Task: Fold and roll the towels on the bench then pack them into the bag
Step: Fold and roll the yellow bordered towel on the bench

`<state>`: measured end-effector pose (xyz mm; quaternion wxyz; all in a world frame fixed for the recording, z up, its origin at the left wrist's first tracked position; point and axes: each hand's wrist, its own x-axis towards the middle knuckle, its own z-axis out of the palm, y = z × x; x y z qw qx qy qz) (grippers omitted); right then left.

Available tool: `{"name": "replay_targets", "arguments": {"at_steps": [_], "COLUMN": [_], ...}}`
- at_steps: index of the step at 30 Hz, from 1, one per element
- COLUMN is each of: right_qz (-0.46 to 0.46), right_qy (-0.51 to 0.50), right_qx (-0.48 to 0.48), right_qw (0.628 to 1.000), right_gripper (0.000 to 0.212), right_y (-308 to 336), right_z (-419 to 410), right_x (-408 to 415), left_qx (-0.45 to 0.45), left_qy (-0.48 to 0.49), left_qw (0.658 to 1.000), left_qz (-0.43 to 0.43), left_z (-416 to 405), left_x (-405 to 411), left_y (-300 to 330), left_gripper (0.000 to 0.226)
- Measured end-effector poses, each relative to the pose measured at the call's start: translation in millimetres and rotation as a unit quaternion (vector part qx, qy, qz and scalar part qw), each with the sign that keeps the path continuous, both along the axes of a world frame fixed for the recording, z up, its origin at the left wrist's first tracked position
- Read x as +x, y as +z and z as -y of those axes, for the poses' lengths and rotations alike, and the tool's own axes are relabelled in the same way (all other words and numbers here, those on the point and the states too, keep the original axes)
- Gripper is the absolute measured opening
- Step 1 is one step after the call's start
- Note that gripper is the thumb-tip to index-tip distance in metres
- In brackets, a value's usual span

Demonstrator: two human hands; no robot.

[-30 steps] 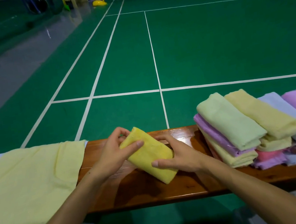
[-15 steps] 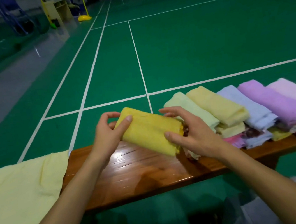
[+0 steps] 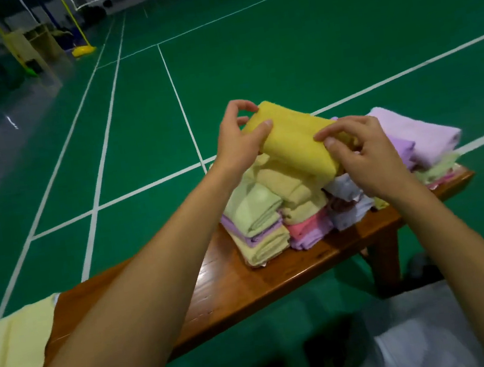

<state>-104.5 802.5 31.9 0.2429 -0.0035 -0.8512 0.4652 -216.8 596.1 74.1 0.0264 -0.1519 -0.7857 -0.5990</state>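
Gripping the rolled yellow towel (image 3: pixel 297 142) from both ends: left hand (image 3: pixel 237 144) has thumb on the near face and fingers curled over the far-left end, right hand (image 3: pixel 364 161) has curled fingers and thumb pinching the right end. Towel is tilted, left end higher, held over the towel stack (image 3: pixel 284 208); whether it touches the top of the stack or hangs just above, cannot tell. Both forearms reach forward and to the right, bare, wrists slightly bent, left arm crossing over the bench (image 3: pixel 248 284).

Stack sits at the right part of the wooden bench: pale green towel (image 3: pixel 253 206) on top at left, over a purple layer and a pale yellow one; tan-yellow folded towel (image 3: pixel 290 186) beside it, pink towel (image 3: pixel 308 225) and lilac below; white-blue towel (image 3: pixel 347 197) under the right hand; light purple rolled towels (image 3: pixel 412 133) at the far right, pale green and pink edges beneath them.

Unfolded pale yellow towel (image 3: pixel 10 352) lies spread at the left end of the bench, draping over the near edge. White plastic bag (image 3: pixel 417 332) is on the floor near the bench leg at lower right; contents not visible. Green court floor (image 3: pixel 279 55) with white lines beyond; yellow post base (image 3: pixel 83 51) far left.
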Motion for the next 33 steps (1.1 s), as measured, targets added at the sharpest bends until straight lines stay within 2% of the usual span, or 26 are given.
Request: {"name": "replay_targets", "arguments": {"at_steps": [5, 10, 13, 18, 21, 23, 25, 28, 33], "right_qz": [0.043, 0.116, 0.161, 0.179, 0.120, 0.057, -0.010, -0.102, -0.148], "right_qy": [-0.079, -0.117, -0.149, -0.176, -0.205, -0.187, -0.135, -0.055, 0.085], "right_qx": [0.015, 0.069, 0.132, 0.206, 0.236, 0.206, 0.156, 0.155, 0.158], "right_qw": [0.996, 0.984, 0.967, 0.946, 0.942, 0.959, 0.979, 0.981, 0.973], "right_gripper": [0.029, 0.026, 0.032, 0.033, 0.027, 0.024, 0.022, 0.021, 0.018], "right_y": [-14, -31, -28, -20, -15, -6, 6, 21, 29], "right_z": [-24, -27, -17, -8, -4, 4, 23, 73, 173], "right_x": [-11, -29, -34, -27, -21, -17, -12, -7, 4], "left_qx": [-0.066, -0.261, -0.270, -0.307, -0.287, -0.256, -0.228, -0.204, -0.239], "left_qy": [-0.001, -0.028, -0.012, -0.042, -0.054, -0.061, -0.061, -0.046, -0.033], "left_qw": [0.997, 0.964, 0.961, 0.946, 0.948, 0.954, 0.959, 0.960, 0.952], "left_qz": [-0.029, -0.051, -0.062, -0.092, -0.129, -0.145, -0.160, -0.187, -0.188], "left_z": [-54, -67, -67, -61, -46, -27, 2, 61, 185], "left_x": [-36, -51, -49, -39, -26, -11, 7, 34, 91], "left_y": [-22, -66, -71, -60, -42, -25, -9, 9, 21], "left_gripper": [0.018, 0.018, 0.022, 0.028, 0.027, 0.020, 0.015, 0.010, 0.005]}}
